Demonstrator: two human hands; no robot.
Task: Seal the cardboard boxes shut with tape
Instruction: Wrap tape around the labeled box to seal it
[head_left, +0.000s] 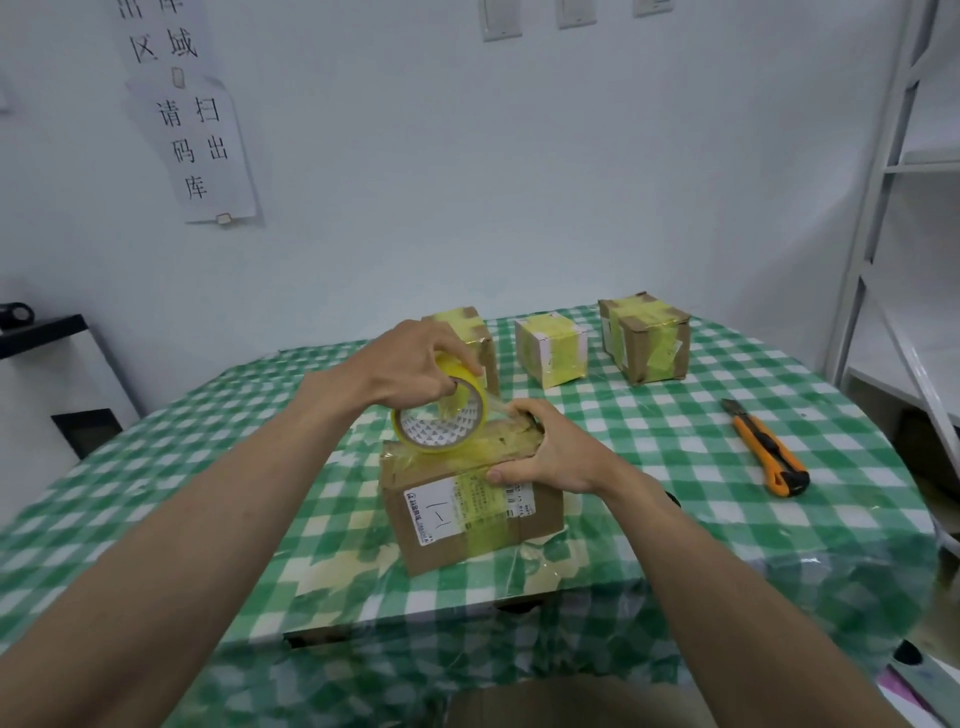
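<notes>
A brown cardboard box (467, 525) with a white shipping label stands in the middle of the table, its top covered in yellowish tape. My left hand (415, 364) grips a roll of yellow tape (441, 415) just above the box's top left, fingers through the core. My right hand (545, 452) presses on the box's top right edge, thumb on the front face, holding the tape end down. A short strip of tape stretches from the roll to my right fingers.
Three taped boxes stand at the back: one (467, 332) behind my left hand, a white one (553, 351), a brown one (647, 338). An orange utility knife (769, 449) lies to the right on the green checked tablecloth (208, 467). White shelving (904, 208) rises at the right.
</notes>
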